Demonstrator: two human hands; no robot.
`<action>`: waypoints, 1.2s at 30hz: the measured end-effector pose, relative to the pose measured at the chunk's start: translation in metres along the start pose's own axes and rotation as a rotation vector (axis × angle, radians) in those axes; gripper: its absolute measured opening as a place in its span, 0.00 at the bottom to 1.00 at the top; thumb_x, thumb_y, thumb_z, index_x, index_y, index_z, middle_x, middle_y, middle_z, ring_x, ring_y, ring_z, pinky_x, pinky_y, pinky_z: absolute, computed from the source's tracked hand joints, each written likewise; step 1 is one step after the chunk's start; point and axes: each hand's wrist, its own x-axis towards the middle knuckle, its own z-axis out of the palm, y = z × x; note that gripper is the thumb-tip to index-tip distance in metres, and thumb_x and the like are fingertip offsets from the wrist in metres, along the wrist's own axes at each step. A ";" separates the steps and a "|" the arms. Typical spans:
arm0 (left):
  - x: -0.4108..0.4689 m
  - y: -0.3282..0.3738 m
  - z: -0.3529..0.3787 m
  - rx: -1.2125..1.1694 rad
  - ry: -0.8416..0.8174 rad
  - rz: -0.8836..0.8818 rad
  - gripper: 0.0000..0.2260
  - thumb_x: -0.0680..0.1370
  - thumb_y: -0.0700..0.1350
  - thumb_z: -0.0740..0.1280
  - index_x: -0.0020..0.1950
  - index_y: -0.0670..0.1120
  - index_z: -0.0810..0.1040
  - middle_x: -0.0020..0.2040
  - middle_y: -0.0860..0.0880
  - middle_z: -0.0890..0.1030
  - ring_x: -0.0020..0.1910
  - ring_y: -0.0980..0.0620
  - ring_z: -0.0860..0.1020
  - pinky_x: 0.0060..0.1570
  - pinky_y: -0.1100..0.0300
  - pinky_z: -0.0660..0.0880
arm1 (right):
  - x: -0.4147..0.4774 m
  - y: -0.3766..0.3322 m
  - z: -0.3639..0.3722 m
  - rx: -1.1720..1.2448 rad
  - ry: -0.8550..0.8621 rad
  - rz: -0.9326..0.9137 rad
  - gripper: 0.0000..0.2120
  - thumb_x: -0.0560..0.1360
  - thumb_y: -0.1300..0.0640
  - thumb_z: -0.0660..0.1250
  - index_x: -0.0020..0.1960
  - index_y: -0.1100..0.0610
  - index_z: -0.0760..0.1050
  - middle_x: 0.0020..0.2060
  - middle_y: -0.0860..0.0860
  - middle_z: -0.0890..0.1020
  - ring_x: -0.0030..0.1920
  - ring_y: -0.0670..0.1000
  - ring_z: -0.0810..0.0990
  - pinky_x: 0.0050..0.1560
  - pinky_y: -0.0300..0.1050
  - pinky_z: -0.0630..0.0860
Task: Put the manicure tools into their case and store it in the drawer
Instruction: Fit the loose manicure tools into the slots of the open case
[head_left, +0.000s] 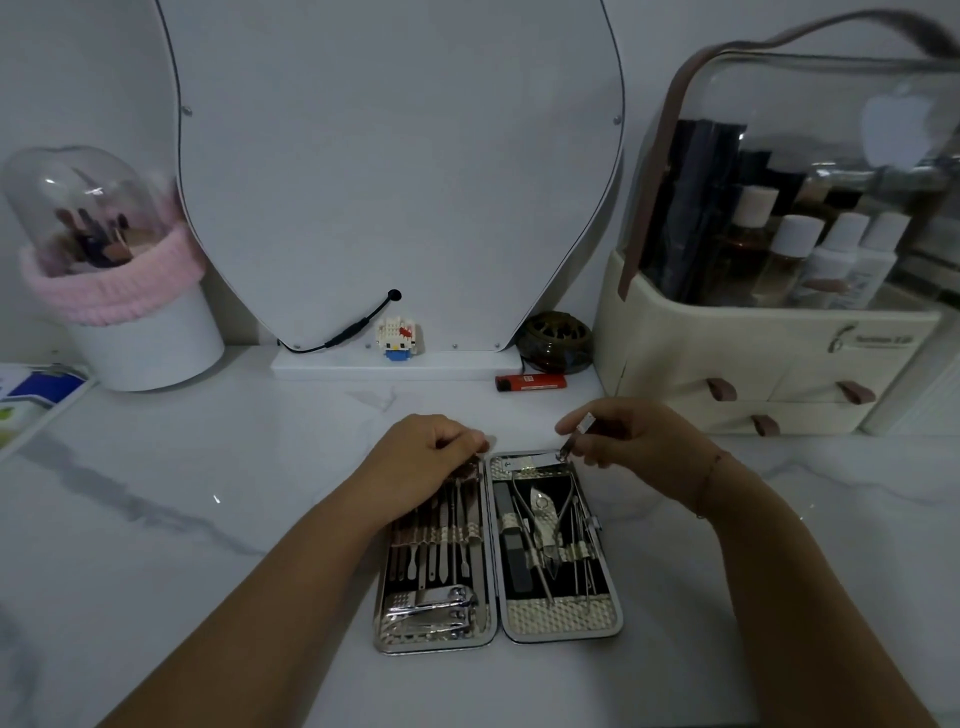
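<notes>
The manicure case (563, 621) lies open flat on the white marble table, both halves filled with metal tools under elastic straps. My left hand (421, 462) rests with curled fingers on the top edge of the left half. My right hand (628, 434) pinches a small metal nail clipper (576, 439) just above the top of the right half. Nail clippers (431, 608) sit at the bottom of the left half. Cuticle nippers (543, 512) and a file lie in the right half. The cream organizer (753, 358) at the right has small drawers with brown pull tabs.
A mirror (395, 171) stands at the back with a toy figure (399, 338) on its base. A red lighter (530, 382) and a dark round jar (555, 340) lie behind the case. A brush holder with a pink band (119, 296) stands at the left.
</notes>
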 end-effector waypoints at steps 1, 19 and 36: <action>0.000 0.000 0.000 0.003 -0.016 -0.004 0.10 0.78 0.53 0.62 0.47 0.53 0.83 0.50 0.54 0.82 0.49 0.59 0.78 0.47 0.68 0.69 | 0.000 -0.001 0.001 0.016 0.018 -0.010 0.08 0.74 0.62 0.65 0.49 0.53 0.79 0.40 0.50 0.83 0.35 0.39 0.78 0.40 0.31 0.76; -0.002 0.006 0.000 -0.081 0.003 -0.039 0.12 0.78 0.53 0.62 0.47 0.51 0.84 0.51 0.53 0.83 0.51 0.60 0.78 0.51 0.66 0.70 | 0.016 -0.008 0.047 -0.305 0.130 -0.079 0.05 0.67 0.52 0.73 0.40 0.53 0.81 0.38 0.46 0.74 0.36 0.41 0.71 0.38 0.29 0.66; -0.068 0.006 -0.028 -0.220 0.281 -0.245 0.06 0.77 0.48 0.65 0.50 0.48 0.79 0.51 0.51 0.79 0.51 0.53 0.76 0.55 0.57 0.70 | -0.012 0.003 0.019 -0.182 0.003 0.066 0.13 0.73 0.57 0.68 0.57 0.55 0.78 0.48 0.46 0.80 0.37 0.40 0.77 0.38 0.21 0.70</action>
